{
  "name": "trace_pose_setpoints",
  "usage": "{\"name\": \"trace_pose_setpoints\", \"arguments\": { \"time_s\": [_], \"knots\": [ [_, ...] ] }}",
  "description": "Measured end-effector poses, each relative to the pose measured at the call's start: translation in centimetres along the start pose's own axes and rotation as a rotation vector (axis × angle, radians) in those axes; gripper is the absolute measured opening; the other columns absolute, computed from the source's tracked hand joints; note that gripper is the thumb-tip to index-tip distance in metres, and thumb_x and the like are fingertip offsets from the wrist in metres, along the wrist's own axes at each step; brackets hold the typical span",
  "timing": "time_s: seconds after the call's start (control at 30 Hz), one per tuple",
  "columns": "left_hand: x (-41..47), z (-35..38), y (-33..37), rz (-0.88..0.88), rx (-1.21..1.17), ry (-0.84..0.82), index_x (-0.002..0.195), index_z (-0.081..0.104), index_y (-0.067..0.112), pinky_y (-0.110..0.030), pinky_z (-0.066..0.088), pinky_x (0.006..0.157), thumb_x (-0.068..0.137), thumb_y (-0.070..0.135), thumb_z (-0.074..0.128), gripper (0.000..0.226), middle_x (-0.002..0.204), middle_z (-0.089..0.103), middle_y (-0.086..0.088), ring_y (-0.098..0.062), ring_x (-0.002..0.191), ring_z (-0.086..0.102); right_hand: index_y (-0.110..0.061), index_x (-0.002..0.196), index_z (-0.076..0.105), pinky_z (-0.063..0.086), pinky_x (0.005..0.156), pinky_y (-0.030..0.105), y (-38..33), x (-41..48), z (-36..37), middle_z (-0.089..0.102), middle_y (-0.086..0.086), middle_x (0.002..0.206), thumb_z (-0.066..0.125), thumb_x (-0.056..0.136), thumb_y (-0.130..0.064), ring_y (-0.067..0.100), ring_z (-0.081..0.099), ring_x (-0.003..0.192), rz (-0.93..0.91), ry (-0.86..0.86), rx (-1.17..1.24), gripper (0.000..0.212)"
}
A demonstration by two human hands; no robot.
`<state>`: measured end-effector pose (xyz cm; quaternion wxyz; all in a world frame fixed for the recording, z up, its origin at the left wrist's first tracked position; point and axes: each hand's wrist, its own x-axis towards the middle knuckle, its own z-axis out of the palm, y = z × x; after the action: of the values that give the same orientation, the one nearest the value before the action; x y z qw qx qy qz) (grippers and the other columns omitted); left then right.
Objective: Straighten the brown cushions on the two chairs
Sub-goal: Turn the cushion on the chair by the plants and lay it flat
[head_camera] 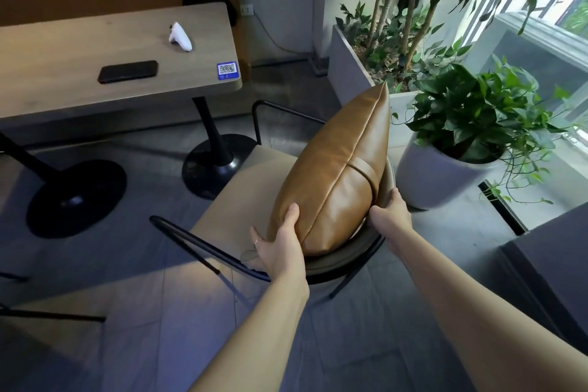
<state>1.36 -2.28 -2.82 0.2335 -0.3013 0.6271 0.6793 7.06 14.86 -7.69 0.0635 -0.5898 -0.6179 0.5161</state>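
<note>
Head view, cushion place: brown cushion (pixel 337 175) stands on edge on the chair (pixel 254 197) seat, against its back edge.
Axis: I see its long seam running away from me, toward the planter.
Left hand (pixel 280 248): clamped on the near left corner.
Right hand (pixel 393 212): pressed on the near right side, equally near.
Look: smooth tan leather, plump.
</note>
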Motion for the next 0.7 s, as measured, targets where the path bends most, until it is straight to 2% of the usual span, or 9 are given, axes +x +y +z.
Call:
{"name": "trace_pose_setpoints", "arguments": {
  "time_s": [0.1,0.23,0.43,0.57,0.63,0.7],
  "knots": [
    [0.5,-0.7,0.0,0.014,-0.024,-0.008,0.156,0.032,0.035,-0.041,0.037,0.108,0.073,0.046,0.087,0.101,0.161,0.02,-0.005,-0.029,0.14,0.04,-0.023,0.166,0.016,0.044,0.111,0.042,0.2,-0.7,0.5,0.042,0.012,0.159,0.053,0.083,-0.005,0.035,0.043,0.141,-0.013,0.01,-0.001,0.092],
    [1.8,-2.9,0.9,0.042,-0.039,-0.029,0.157,0.029,0.038,-0.041,0.035,0.11,0.074,0.046,0.086,0.101,0.162,0.024,-0.001,-0.028,0.14,0.041,-0.021,0.165,0.015,0.042,0.099,0.035,0.8,-2.8,2.3,0.046,0.014,0.154,0.052,0.084,-0.003,0.036,0.045,0.138,-0.018,0.013,-0.031,0.091],
    [4.5,-7.9,3.2,0.114,0.011,-0.102,0.157,0.027,0.04,-0.044,0.035,0.113,0.076,0.045,0.084,0.1,0.159,0.032,0.006,-0.025,0.139,0.042,-0.018,0.166,0.009,0.046,0.106,0.04,1.0,-6.7,6.3,0.052,0.02,0.148,0.056,0.081,-0.007,0.039,0.048,0.136,-0.021,0.02,-0.091,0.097],
    [6.2,-11.7,4.6,0.148,0.021,-0.14,0.154,0.038,0.036,-0.032,0.039,0.102,0.08,0.04,0.081,0.087,0.151,0.043,0.004,-0.023,0.126,0.051,-0.016,0.164,0.013,0.05,0.102,0.043,1.5,-9.4,9.5,0.059,0.022,0.137,0.058,0.079,-0.008,0.042,0.055,0.126,-0.044,0.048,-0.108,0.097],
    [7.3,-13.5,5.4,0.16,0.035,-0.156,0.154,0.04,0.033,-0.036,0.043,0.106,0.077,0.042,0.082,0.088,0.149,0.046,0.004,-0.023,0.123,0.053,-0.015,0.163,0.013,0.05,0.096,0.04,1.8,-10.8,11.2,0.061,0.023,0.132,0.06,0.081,-0.007,0.042,0.057,0.123,-0.052,0.058,-0.118,0.095],
    [8.6,-15.1,6.3,0.176,0.053,-0.157,0.153,0.042,0.032,-0.044,0.043,0.11,0.072,0.047,0.084,0.092,0.15,0.044,0.003,-0.026,0.127,0.053,-0.014,0.165,0.008,0.046,0.089,0.036,1.8,-12.4,12.8,0.061,0.022,0.131,0.06,0.083,-0.007,0.041,0.057,0.122,-0.055,0.052,-0.125,0.097]
  ]
}}
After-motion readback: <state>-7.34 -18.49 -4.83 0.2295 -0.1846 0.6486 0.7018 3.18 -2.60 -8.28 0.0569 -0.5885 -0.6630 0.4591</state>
